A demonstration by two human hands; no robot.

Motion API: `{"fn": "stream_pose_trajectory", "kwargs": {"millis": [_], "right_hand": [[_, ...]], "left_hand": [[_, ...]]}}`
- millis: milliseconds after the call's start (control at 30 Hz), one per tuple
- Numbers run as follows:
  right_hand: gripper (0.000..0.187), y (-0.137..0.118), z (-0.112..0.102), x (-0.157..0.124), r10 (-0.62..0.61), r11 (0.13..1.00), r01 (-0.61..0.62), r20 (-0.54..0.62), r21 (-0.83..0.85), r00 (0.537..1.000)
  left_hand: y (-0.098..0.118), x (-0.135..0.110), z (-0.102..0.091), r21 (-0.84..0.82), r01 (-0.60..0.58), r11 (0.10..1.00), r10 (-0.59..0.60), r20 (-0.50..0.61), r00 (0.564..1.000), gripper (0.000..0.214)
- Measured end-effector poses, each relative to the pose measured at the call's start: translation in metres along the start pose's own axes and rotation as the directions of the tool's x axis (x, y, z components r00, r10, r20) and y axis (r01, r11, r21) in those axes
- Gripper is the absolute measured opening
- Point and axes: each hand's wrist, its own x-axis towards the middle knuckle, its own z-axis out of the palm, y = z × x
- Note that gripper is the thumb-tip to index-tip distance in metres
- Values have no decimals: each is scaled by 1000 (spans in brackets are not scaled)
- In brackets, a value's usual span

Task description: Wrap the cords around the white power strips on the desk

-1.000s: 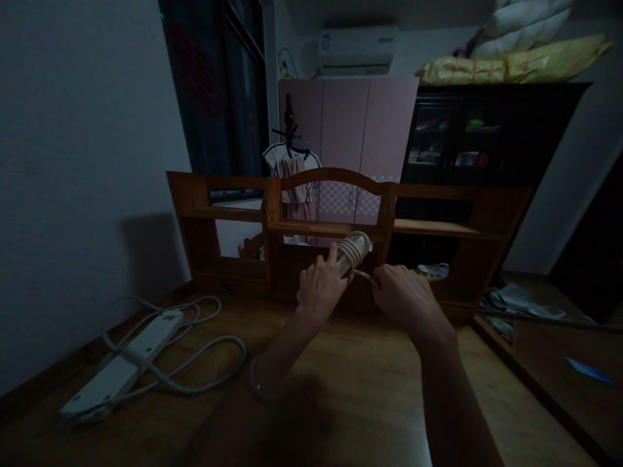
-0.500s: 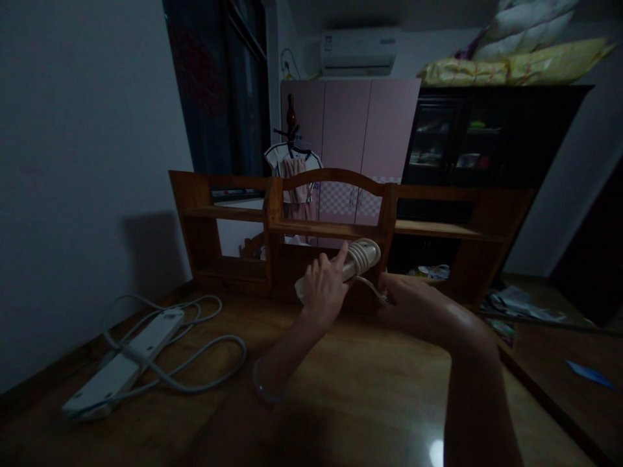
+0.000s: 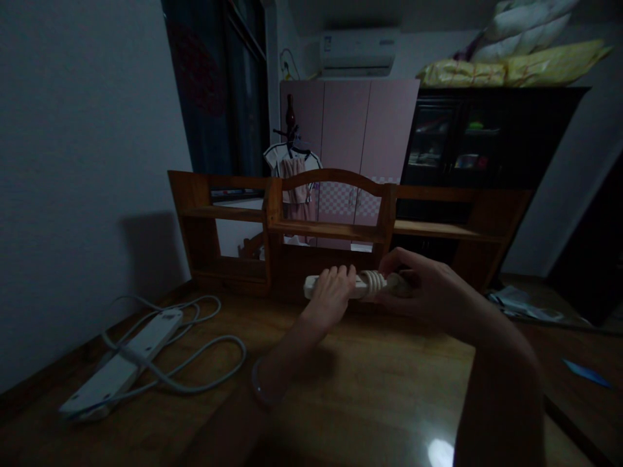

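Above the worktop [image 3: 365, 370], your left hand [image 3: 332, 292] clasps a white power strip [image 3: 361, 287], which has swung from a two-o'clock tilt to lie nearly nine to three. Your right hand [image 3: 428, 292] has closed in on its three-o'clock end, fingers curled beside the coiled cord [image 3: 374, 283], though their exact grip is too dim to tell. The slack between your hands has gone from view, suggesting the wrapping is well along.
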Motion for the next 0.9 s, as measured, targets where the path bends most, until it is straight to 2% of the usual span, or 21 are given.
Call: {"fn": "stream_pose_trajectory", "kwargs": {"millis": [133,233,333,433,567,667,800,900], "right_hand": [[29,14,-2,6,15,985,-9,-30,172,999],[32,27,-5,9,20,989,-9,-72,150,997],[33,37,-11,7,50,991,-34,-117,133,992],[35,40,-19,3,68,982,-51,-88,183,994],[35,35,-26,-4,52,974,-50,-4,222,999],[32,25,-26,-9,40,978,-40,7,206,999],[25,-3,-25,-19,-16,1000,17,-106,6,994],[15,-32,-21,-26,-124,986,105,-139,-132,983]], "left_hand": [[7,5,-14,-7,-153,988,153,-24,988,35],[11,9,-22,-1,-264,965,263,-58,963,28],[14,11,-25,1,-352,936,350,-110,930,30],[16,12,-26,14,-385,923,382,-166,909,33],[19,10,-28,14,-400,916,394,-214,894,34],[23,9,-28,-12,-375,927,363,-225,904,31],[24,9,-29,-83,-254,964,232,-210,950,38],[21,10,-34,-121,-191,974,161,-217,963,39]]}}
